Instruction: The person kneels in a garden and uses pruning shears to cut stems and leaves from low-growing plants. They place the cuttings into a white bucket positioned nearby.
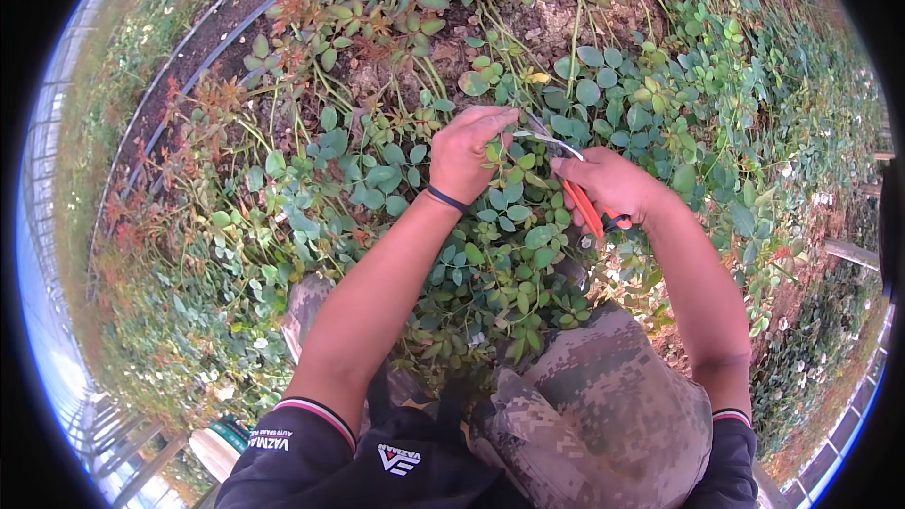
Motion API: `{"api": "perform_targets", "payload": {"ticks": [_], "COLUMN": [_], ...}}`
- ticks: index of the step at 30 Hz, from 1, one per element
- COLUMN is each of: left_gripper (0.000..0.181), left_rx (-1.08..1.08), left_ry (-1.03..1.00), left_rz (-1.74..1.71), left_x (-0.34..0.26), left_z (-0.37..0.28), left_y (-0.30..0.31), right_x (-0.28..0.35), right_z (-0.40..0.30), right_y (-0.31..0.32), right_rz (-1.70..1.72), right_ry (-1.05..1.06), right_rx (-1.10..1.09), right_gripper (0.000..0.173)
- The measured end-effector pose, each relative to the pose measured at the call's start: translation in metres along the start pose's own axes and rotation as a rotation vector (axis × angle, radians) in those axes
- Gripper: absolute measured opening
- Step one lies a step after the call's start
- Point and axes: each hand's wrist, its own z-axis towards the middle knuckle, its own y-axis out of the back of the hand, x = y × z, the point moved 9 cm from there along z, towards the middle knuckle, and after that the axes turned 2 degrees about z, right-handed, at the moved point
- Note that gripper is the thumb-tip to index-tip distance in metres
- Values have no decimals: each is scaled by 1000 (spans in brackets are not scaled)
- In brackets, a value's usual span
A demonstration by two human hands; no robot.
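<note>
My right hand (611, 184) grips pruning shears (583, 208) by their orange-red handles. The metal blades point up and left, among the leaves just right of my other hand. My left hand (466, 152) has its fingers closed together around or against stems of a rose bush (523, 205); leaves hide what lies between the fingertips. A dark band circles that wrist. Whether the blades touch a stem cannot be made out. Green and reddish rose leaves spread below and around both hands.
Bare soil (544, 28) shows between stems ahead. A dark irrigation pipe (226, 35) curves along the bed at upper left. My knee in camouflage cloth (608, 396) is bent close under the foliage. Wooden rails (852, 254) stand at right, and a green-and-white object (219, 442) lies at lower left.
</note>
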Motion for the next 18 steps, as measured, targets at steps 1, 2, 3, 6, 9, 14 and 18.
{"api": "perform_targets", "payload": {"ticks": [1,2,3,6,9,14,18], "left_gripper": [39,35,32,19,18,20,28], "left_rx": [1,50,18,-23,-40,277,102], "left_ry": [7,84,103,241,458,1,0], "left_rz": [-8,-83,-75,-162,-216,106,150], "left_x": [0,5,8,28,38,14,7], "left_z": [0,-1,-1,5,31,46,52], "left_y": [2,-1,5,7,6,-35,-12], "right_x": [-2,-4,-8,-17,-12,26,62], "right_z": [-1,-5,-9,-27,-44,-39,-13], "right_y": [-1,3,4,15,21,43,64], "right_rz": [-42,27,30,94,207,231,84], "right_ry": [-10,27,50,99,122,229,240], "right_rx": [-9,-70,-82,-155,-191,-267,-304], "right_gripper": [41,40,38,34,34,37,40]}}
